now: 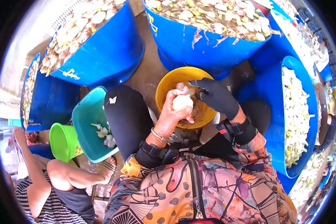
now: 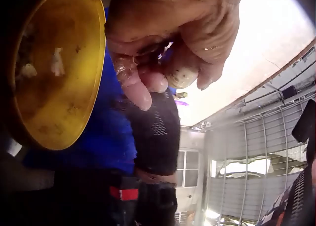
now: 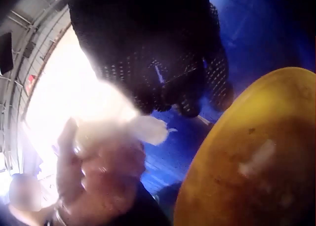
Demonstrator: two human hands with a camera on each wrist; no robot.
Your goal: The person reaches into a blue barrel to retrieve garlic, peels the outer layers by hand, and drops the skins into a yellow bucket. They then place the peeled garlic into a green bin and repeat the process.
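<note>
In the head view a white bulb [image 1: 182, 102], which looks like garlic, is gripped by the bare left hand [image 1: 171, 113], thumb and fingers curled round it. The right hand [image 1: 217, 96], in a dark dotted glove, is beside the bulb with its fingers bent toward a pale piece [image 1: 184, 89]; whether it pinches that piece is unclear. Both hands are over a yellow bucket [image 1: 163, 83]. The left wrist view shows the left hand [image 2: 175, 28] beside the bucket [image 2: 74, 107]. Glare washes out the bulb near the gloved hand [image 3: 148, 48] in the right wrist view.
Large blue tubs [image 1: 100, 56] of pale pieces stand ahead and to the left, another blue tub [image 1: 278, 123] at the right. A teal basin [image 1: 86, 130] with several white bulbs [image 1: 103, 131] and a green bucket [image 1: 63, 140] are at the left, near a seated person [image 1: 69, 186].
</note>
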